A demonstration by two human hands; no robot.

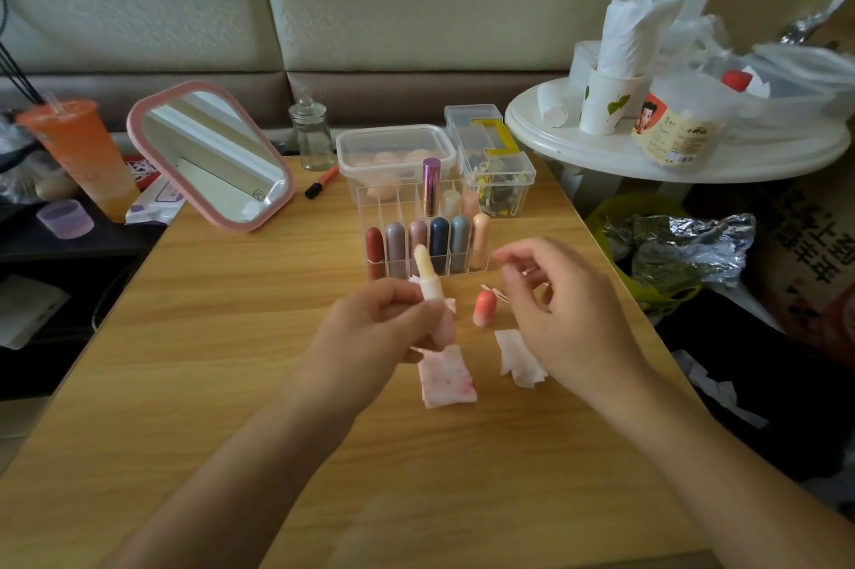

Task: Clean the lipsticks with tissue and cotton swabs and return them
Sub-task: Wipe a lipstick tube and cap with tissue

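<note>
Lipstick (428,278) in left hand (370,330), cap (484,308) nr tissue (518,359).

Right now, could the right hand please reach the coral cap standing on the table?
Probably yes: the coral cap stands uncovered just beside the right hand, with only thin cotton swabs lying near it and the left hand on its far side.

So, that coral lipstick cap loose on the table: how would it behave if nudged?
The coral lipstick cap looks smooth and rounded, so it would probably roll or skid on the wooden table. It seems small and likely light, so a slight nudge could shift it.
</note>
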